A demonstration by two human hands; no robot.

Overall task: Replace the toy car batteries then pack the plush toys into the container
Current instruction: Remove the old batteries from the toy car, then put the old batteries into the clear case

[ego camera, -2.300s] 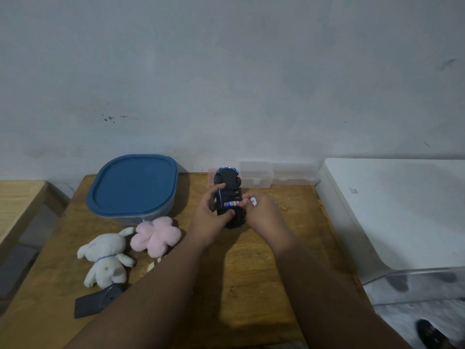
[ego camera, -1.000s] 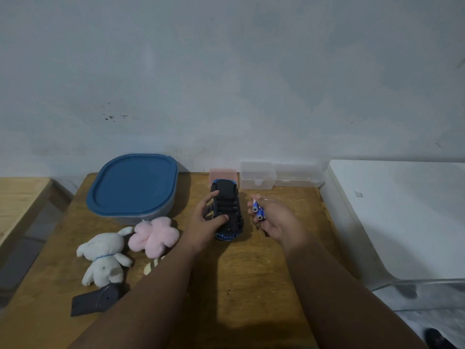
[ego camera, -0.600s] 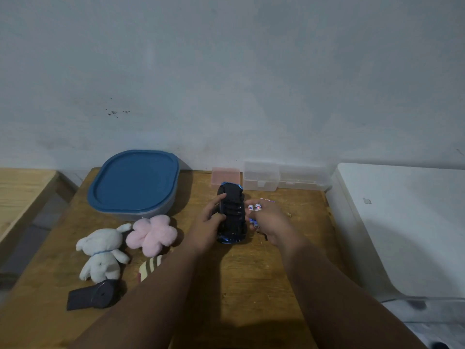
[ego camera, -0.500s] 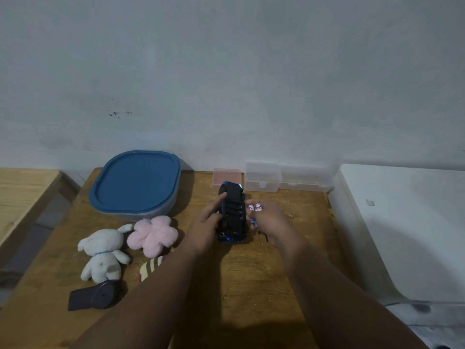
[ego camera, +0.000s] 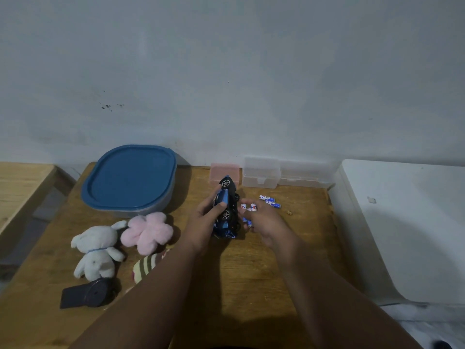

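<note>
Container (ego camera: pixel 129 177), blue lid on, sits well left of my left hand and farther from me. Nearer me on that side are three plush toys: white rabbit plush (ego camera: pixel 95 250), pink flower plush (ego camera: pixel 148 231) touching it, and striped plush (ego camera: pixel 147 265) partly hidden by my left forearm. Dark flat piece (ego camera: pixel 85 295) lies just beside the rabbit's feet; I cannot tell what it is.

Left hand (ego camera: pixel 208 220) grips the toy car (ego camera: pixel 226 207), thumb and fingers curled over the blue body. The car is tipped onto its side on the table (ego camera: pixel 251 273), with two wheel faces showing toward me. Its long axis runs straight away from me toward the pink box (ego camera: pixel 224 171) at the wall. The dark underside is turned right, toward my other hand; the battery bay is not readable from this angle.

Right hand (ego camera: pixel 264 220) sits just beside the car on the underside flank, curled around cells. It pinches two white-and-red batteries (ego camera: pixel 247 207) at the fingertips and holds blue batteries (ego camera: pixel 246 222) lower toward the palm, count unclear. Loose blue batteries (ego camera: pixel 270 200) lie on the table just beyond that hand's fingers, in front of the clear box (ego camera: pixel 261 172).

Judgement: battery swap is under way; plush packing is not started and the lid is not yet off. The right hand is nearer the underside, so it should feed the cells. The left hand only needs to hold the car tilted with the bay facing right.
</note>
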